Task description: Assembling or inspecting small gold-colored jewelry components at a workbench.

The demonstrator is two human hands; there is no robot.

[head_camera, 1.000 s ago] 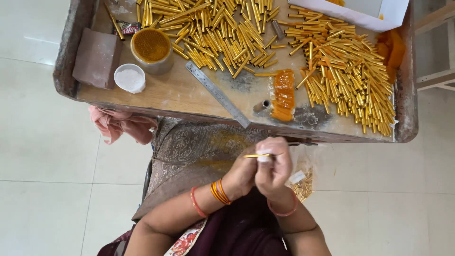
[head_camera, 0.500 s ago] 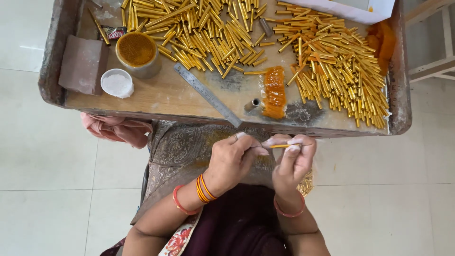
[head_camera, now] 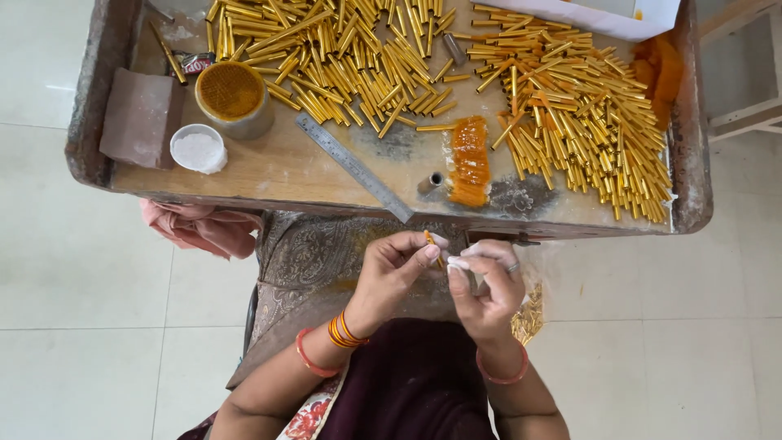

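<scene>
Gold tube [head_camera: 430, 242], one skinny piece, is pinched in the left hand [head_camera: 391, 273] just below the tray [head_camera: 244, 175] edge; right hand [head_camera: 482, 281] pinches beside it with white-dusted fingertips. Looks like mid-assembly, next needs a steady grip. White box [head_camera: 586, 15] top right, round orange-filled tin [head_camera: 232, 98] and white cup [head_camera: 198, 149] at left.

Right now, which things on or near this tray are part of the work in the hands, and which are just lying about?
In use:
left hand pinching a small orange-tipped stick
right hand meeting it fingertip to fingertip
gold tubes heaped on the wooden tray
orange strip pile

Lying about:
metal ruler
tin of orange paste
white powder cup
brown block
pink cloth
</scene>
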